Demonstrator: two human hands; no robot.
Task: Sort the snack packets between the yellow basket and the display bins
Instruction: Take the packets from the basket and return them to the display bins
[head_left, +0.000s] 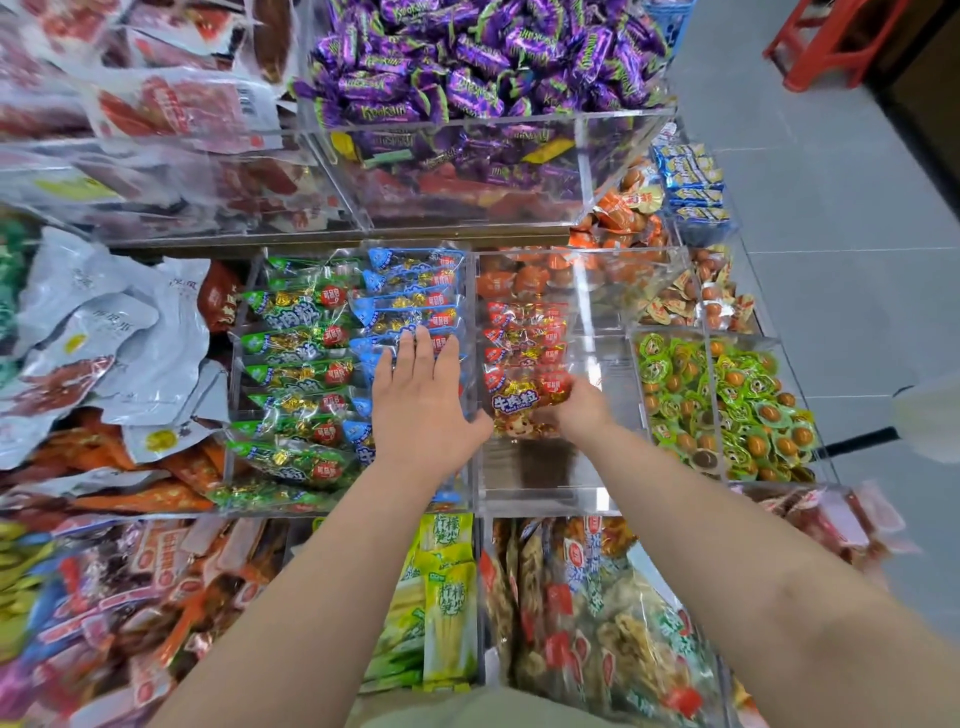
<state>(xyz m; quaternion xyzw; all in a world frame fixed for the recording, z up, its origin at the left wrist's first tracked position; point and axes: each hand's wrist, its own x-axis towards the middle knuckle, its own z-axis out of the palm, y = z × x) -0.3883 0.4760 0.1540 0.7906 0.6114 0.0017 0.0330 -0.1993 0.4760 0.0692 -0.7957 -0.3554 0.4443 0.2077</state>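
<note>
Clear acrylic display bins hold rows of snack packets. My left hand (423, 400) lies flat with straight fingers on the row of blue packets (410, 299); a row of green packets (298, 364) stands to its left. My right hand (576, 405) grips the front red packet (522, 400) of a row of red packets (524, 332) in the middle bin (540, 493). The near part of that bin is bare. No yellow basket is in view.
A bin of purple candies (467, 62) stands at the back. Green-wrapped egg snacks (727, 405) fill bins to the right. White and red pouches (104, 338) pile at the left. Yellow-green packs (447, 597) and bagged snacks (597, 623) sit nearest me. Grey floor lies at the right.
</note>
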